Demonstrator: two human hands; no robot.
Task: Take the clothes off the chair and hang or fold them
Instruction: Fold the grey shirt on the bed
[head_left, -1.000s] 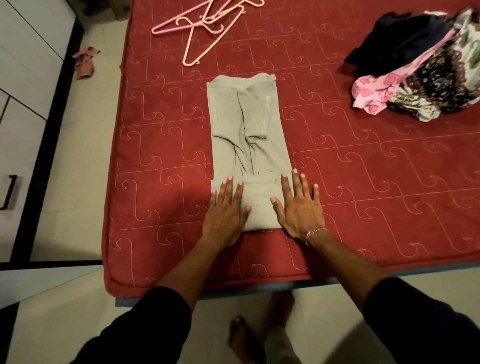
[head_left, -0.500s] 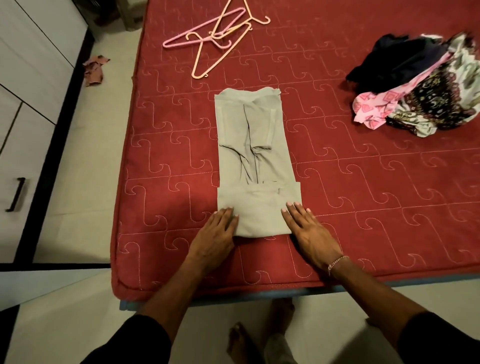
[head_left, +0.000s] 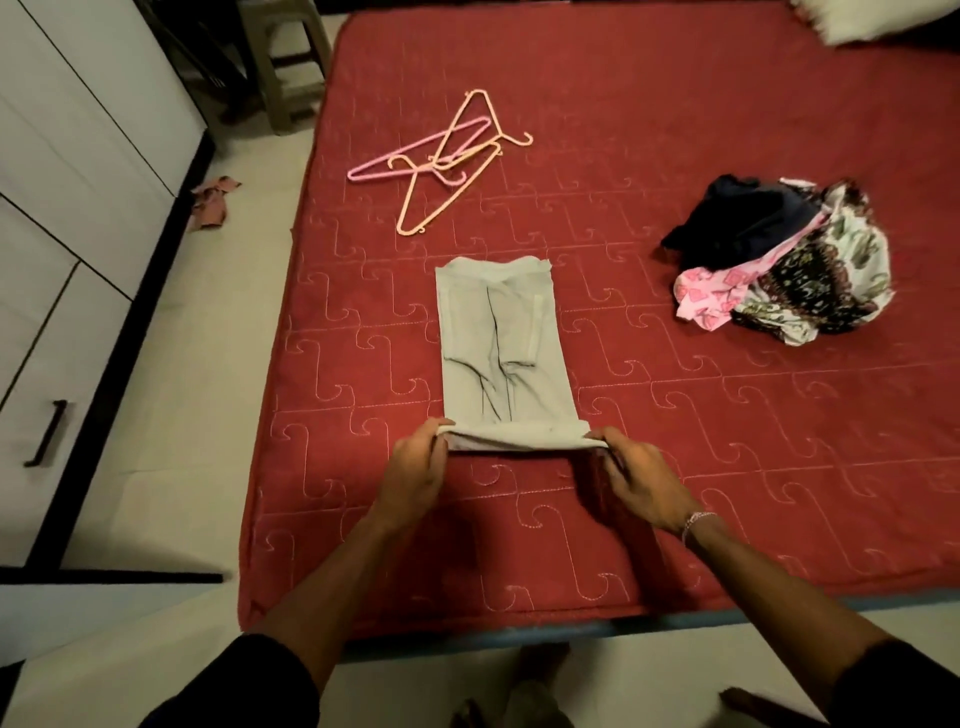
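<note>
While both hands worked at the near end of the grey-green garment (head_left: 501, 348), that end was raised off the red quilted mattress (head_left: 727, 441) in a low fold. The left hand (head_left: 415, 475) pinched the fold's left corner between thumb and curled fingers, and the right hand (head_left: 641, 480) gripped the right corner the same way, so the cloth stretched straight between the two grips. Beyond the hands, the rest of the garment lay flat on the mattress as a narrow lengthwise strip, creased down its middle, its far edge pointing toward the hangers (head_left: 441, 161). It looked like a shirt with sleeves tucked in, though the folding made that hard to confirm. A thin bracelet (head_left: 696, 522) circled the right wrist, and dark sleeves covered both forearms near the frame's bottom.

Three or so plastic hangers, pink and orange, lay tangled on the mattress well beyond the garment. To the right, well apart from it, sat a heap of clothes (head_left: 779, 260): dark fabric on top, pink and floral prints below. A white wardrobe (head_left: 62, 208) stood at the left, with a crumpled rag (head_left: 213, 200) on the floor beside it.
</note>
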